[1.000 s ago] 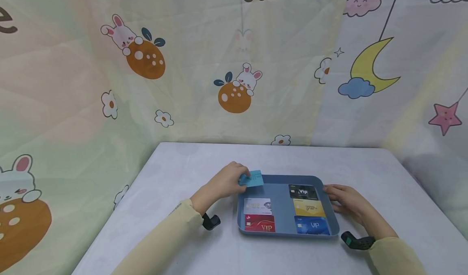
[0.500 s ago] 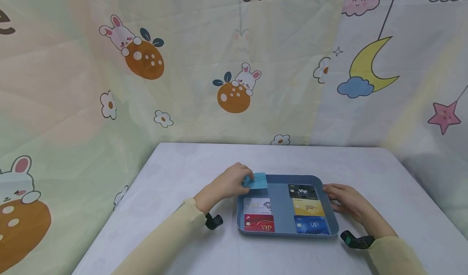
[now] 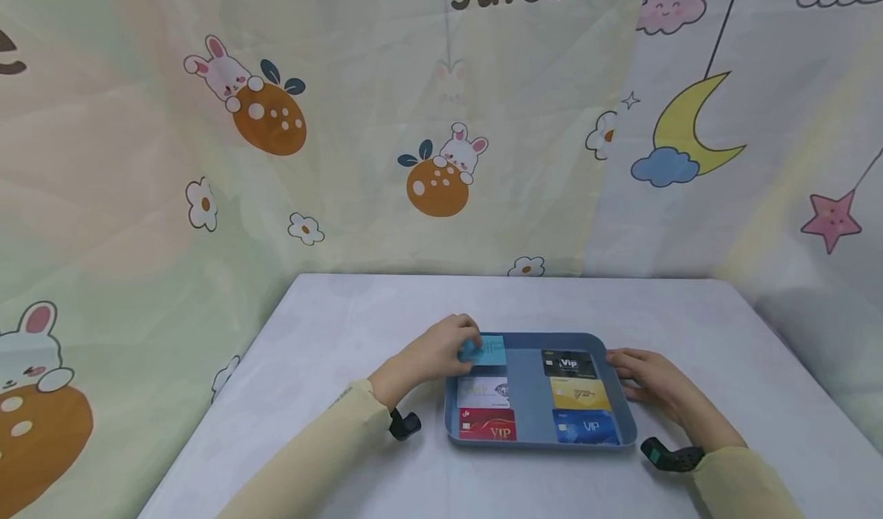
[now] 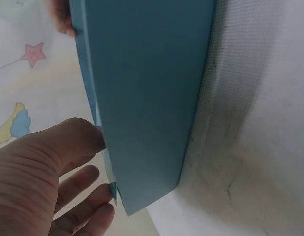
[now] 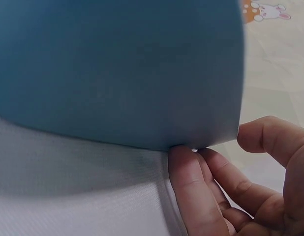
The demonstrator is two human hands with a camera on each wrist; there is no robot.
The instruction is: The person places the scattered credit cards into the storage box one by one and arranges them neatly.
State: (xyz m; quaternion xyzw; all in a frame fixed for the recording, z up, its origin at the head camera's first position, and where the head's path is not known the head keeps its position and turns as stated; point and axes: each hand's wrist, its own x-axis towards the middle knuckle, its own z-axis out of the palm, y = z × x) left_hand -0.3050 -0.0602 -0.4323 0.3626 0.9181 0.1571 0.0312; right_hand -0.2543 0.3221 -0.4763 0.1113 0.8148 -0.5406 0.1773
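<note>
My left hand (image 3: 441, 346) pinches a light blue card (image 3: 491, 350) at its left end, over the back left corner of a blue-grey tray (image 3: 530, 400). In the left wrist view the thumb crosses the tray's rim and a thin card edge (image 4: 115, 194) shows by the fingertips. My right hand (image 3: 655, 381) holds the tray's right side, its thumb at the upper rim and its fingers (image 5: 189, 182) against the lower edge. Below the light blue card lie a white card (image 3: 483, 392) and a red card (image 3: 487, 425).
On the tray's right half a black card (image 3: 569, 364), a gold card (image 3: 581, 394) and a blue card (image 3: 586, 426) lie in a column. The tray stands on a white-covered table (image 3: 359, 312), with a printed cloth backdrop (image 3: 345, 120) behind.
My left hand has brought the light blue card right and down, from above the tray's back left rim into its corner. The right hand stays at the tray's right side.
</note>
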